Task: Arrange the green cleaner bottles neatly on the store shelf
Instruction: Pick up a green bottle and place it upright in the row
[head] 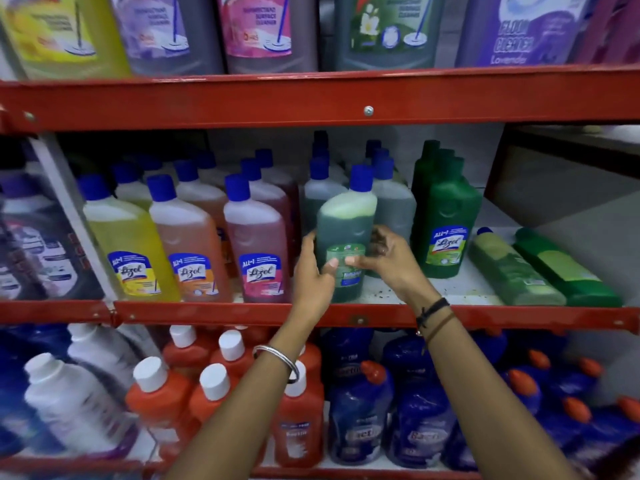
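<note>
Fingers [330, 265] around green cleaner bottle [346, 230]

On the middle shelf [450, 299] a bottle [346, 233] stood at the front edge between both hands [311, 268], rows of bottles [187, 244] to its left, more behind it, a tall bottle [445, 233] to its right, two lying bottles [512, 271] farther right

"Lizol" and "All-in-1" labels on yellow bottle [130, 244], orange bottle [190, 244], pink bottle [258, 247], dark green bottle [446, 230], mid-frame; "Floor Cleaner Lavender" on purple bottle [519, 29], upper right.
</note>
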### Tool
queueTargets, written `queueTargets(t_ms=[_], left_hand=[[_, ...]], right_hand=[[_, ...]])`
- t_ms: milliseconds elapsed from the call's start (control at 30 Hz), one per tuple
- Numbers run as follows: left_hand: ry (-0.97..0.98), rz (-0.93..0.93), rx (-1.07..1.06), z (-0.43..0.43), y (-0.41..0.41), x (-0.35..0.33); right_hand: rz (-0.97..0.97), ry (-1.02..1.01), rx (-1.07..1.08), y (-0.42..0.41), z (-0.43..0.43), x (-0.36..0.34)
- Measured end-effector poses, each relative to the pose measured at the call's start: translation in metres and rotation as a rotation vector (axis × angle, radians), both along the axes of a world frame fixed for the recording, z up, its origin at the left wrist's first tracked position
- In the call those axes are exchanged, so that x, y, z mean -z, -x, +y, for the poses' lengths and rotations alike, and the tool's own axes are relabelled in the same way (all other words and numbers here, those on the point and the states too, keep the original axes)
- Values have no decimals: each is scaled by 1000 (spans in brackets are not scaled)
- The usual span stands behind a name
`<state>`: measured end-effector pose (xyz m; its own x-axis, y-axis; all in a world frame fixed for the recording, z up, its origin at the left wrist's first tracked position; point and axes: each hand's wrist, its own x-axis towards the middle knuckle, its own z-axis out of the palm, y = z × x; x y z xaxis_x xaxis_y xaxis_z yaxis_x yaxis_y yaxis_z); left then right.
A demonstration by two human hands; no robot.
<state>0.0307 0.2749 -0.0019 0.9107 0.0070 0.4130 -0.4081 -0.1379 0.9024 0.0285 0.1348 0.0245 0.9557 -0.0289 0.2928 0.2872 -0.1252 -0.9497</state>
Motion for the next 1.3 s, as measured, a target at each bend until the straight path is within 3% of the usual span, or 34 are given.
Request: queueTargets(t_ms=[167,300,467,600,767,1000,1300], left_hand=[[-193,-38,-106,15,-7,16],[-173,-70,-80,23,-6,24],[-224,-139,-37,22,10,32],[-208,-90,8,24,6,32],[-276,44,6,14,-9,30],[-265,-7,-107,8,-7,27],[-371,-48,-198,-1,-1,23]], right_hand=[[-42,-4,164,-5,11,16],[-126,7,212,0,27,23],[-120,178,310,-9,44,24],[-138,110,267,-10,41,18],[-48,-113,-27,-13,20,25],[-65,137,-84,-17,13,28],[-76,213,-72,-22,11,31]])
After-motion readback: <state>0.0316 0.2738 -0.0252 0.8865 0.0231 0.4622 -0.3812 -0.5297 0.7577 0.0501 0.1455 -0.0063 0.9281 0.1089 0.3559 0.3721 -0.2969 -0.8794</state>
